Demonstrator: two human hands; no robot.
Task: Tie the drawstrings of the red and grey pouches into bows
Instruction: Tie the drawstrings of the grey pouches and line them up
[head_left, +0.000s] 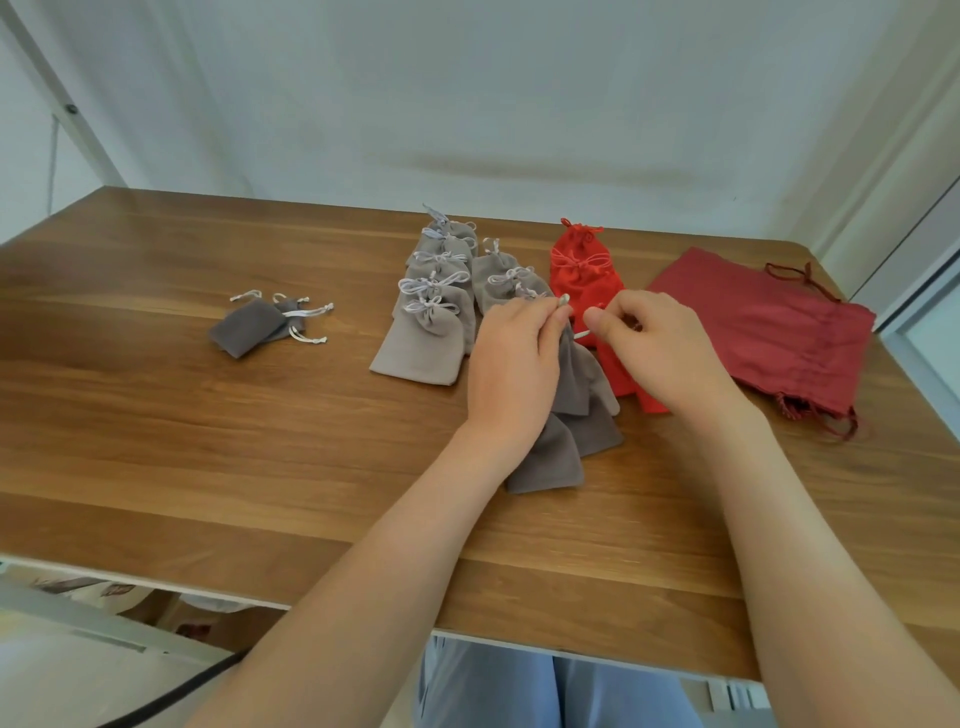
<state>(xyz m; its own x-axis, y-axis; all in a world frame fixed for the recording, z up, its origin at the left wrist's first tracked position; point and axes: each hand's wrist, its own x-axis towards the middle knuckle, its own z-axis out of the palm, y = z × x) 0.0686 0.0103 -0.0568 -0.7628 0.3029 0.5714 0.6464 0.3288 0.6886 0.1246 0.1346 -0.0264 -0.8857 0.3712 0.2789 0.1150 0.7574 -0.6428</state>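
The dark grey pouch (582, 374) being worked on lies flat on the wooden table (208, 441), its gathered neck pointing away from the person and sitting right between the two hands. Its pale drawstring (582, 334) shows only as a short loop in the gap beneath the right thumb; the rest is hidden by fingers.

The left hand (514, 358) covers the pouch's left edge, with fingers curled and thumb and forefinger pinching the drawstring at the neck. The right hand (654, 348) sits just across from it, fingers curled, thumb and forefinger pinching the cord's other side. The two pinches are near each other but not touching.

Two more dark grey pouches (550, 457) lie overlapped under the first, nearer the person. A bright red pouch (618, 376) lies partly under the right hand, and further red pouches (587, 278) with tied bows lie beyond it. Left of the hands, light grey pouches (426, 332) with tied bows lie in overlapping rows. A large dark red bag (769, 332) lies at the far right, and two small grey pouches (249, 327) with loose cords lie well apart at the left.
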